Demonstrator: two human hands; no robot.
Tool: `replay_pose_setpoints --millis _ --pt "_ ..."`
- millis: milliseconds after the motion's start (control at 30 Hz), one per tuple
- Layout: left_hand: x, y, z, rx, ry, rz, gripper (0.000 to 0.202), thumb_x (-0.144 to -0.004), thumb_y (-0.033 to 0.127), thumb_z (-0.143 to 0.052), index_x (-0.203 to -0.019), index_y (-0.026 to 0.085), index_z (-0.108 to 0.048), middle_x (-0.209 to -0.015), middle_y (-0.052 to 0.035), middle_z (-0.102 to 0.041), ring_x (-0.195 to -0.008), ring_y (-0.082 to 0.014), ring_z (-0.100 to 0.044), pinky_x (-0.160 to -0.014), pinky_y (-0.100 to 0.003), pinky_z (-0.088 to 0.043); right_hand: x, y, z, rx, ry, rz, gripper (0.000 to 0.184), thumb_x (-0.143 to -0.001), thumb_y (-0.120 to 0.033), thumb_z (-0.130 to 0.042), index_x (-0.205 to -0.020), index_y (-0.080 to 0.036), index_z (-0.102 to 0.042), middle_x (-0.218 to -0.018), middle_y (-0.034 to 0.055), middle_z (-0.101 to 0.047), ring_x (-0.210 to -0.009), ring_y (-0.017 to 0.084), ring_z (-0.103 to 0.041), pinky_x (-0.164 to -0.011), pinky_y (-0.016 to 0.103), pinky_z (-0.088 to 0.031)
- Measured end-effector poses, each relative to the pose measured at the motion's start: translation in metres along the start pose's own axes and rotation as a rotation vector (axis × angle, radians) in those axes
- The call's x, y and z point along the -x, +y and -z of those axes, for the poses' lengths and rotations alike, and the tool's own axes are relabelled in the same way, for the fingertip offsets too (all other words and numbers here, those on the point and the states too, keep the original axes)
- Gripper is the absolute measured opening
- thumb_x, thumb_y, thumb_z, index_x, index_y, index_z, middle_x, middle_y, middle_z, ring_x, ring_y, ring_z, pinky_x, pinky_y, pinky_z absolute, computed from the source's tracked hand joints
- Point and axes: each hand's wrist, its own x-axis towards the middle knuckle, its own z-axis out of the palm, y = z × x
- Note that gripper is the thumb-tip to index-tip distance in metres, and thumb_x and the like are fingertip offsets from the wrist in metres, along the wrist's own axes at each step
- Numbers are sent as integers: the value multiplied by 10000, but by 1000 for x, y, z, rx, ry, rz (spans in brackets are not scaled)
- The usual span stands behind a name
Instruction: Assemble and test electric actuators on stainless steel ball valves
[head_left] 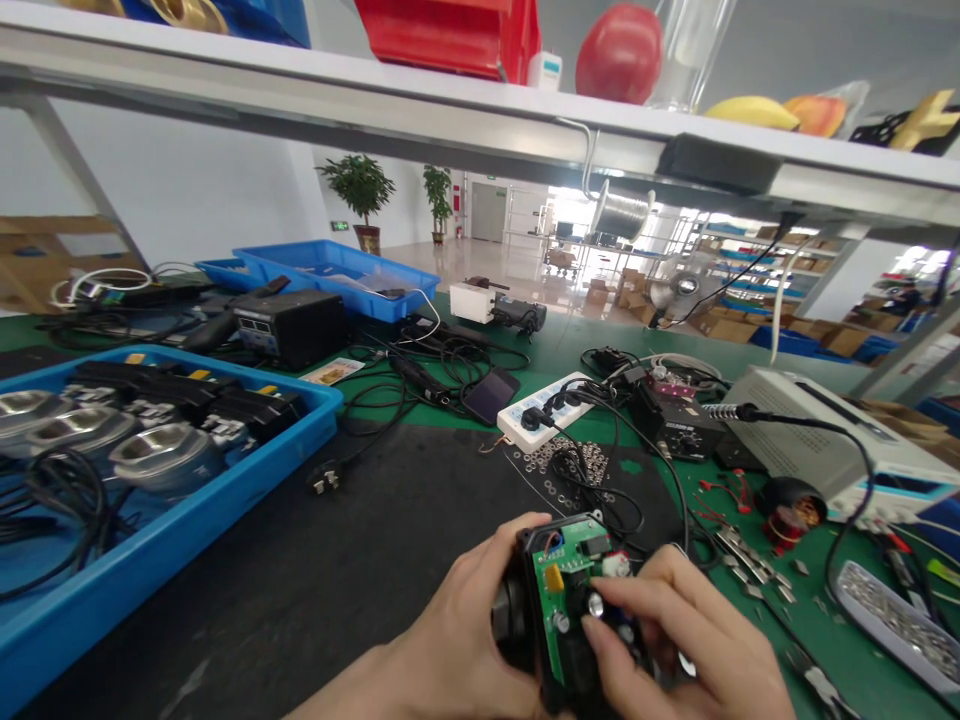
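Note:
My left hand (457,625) is wrapped round a small black device (559,610) with a green circuit board exposed on its face, held low over the black mat. My right hand (675,640) grips the same device from the right, its fingertips pressed on the board near a small silver part. The board carries a yellow component and a white connector. The lower part of the device is hidden by my fingers.
A blue tray (187,520) with metal cylinders and black units sits at left. A white power strip (544,410), tangled cables, loose washers (577,465), a soldering station (686,425) and a white instrument (817,435) lie beyond. A shelf (450,110) runs overhead.

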Motion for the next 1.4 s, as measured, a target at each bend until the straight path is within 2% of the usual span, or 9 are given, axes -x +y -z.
replay_pose_setpoints --millis 100,200,367,467,767,867,967,1233,1400 --pt "-10 7 12 125 -104 41 1115 -553 422 -974 -1508 293 -413 -1354 -40 -698 -1156 -279 -715 -1063 -381 -554 -9 10 7 -103 -34 -96 168 -881 -168 -707 -1048 -194 -715 -766 -11 -572 -613 59 -579 -547 143 -488" --pt "-25 17 16 174 -41 98 1033 -565 550 -954 -1462 295 -509 -1301 -13 -730 -1158 -267 -709 -1072 -356 -533 -15 31 15 -197 -113 -265 156 -906 -269 -726 -1057 -234 -743 -841 2 -606 -709 77 -600 -615 151 -498" --pt "-60 35 12 -166 -131 283 933 -491 887 -771 -1152 234 -690 -992 -86 -779 -936 -375 -743 -800 -445 -591 -6 92 29 -337 -170 -637 295 -829 -441 -795 -1016 -213 -794 -976 57 -667 -867 145 -629 -697 182 -529" --pt "-73 41 6 -266 -131 268 1037 -471 981 -665 -1186 231 -636 -994 -118 -766 -924 -426 -734 -787 -516 -573 8 119 34 -454 -84 -780 359 -753 -441 -854 -1027 -213 -808 -1085 83 -683 -940 190 -645 -700 206 -557" --pt "-75 38 -1 -284 -118 215 983 -554 1022 -542 -1078 194 -624 -982 -161 -752 -891 -434 -737 -749 -519 -574 19 114 32 -540 21 -1009 379 -698 -441 -889 -1022 -262 -809 -1272 57 -688 -989 222 -711 -627 173 -580" --pt "-74 36 2 -267 -137 209 1004 -567 978 -609 -1202 200 -610 -978 -140 -760 -911 -421 -743 -767 -484 -565 17 113 35 -467 -29 -943 399 -727 -469 -863 -1058 -252 -813 -1192 73 -715 -993 236 -711 -659 205 -598" --pt "-73 35 9 -189 -182 176 1034 -529 895 -738 -1284 207 -579 -998 -111 -759 -905 -393 -748 -758 -432 -559 12 102 41 -290 -114 -743 373 -753 -471 -845 -1048 -242 -827 -1070 74 -737 -978 214 -709 -702 193 -600" --pt "-64 36 35 -4 -320 -33 1078 -506 485 -971 -1440 284 -470 -1367 -66 -597 -1228 -317 -630 -1029 -403 -541 -9 28 37 -137 -232 -194 119 -926 -255 -712 -1032 -256 -766 -824 -1 -658 -719 82 -668 -612 119 -531" --pt "-50 32 29 40 -190 46 1014 -528 457 -962 -1368 233 -439 -1320 -94 -534 -1204 -303 -597 -1034 -429 -542 -6 24 28 -105 -218 -135 243 -967 -170 -631 -1184 -242 -713 -894 17 -636 -766 80 -647 -667 147 -528"
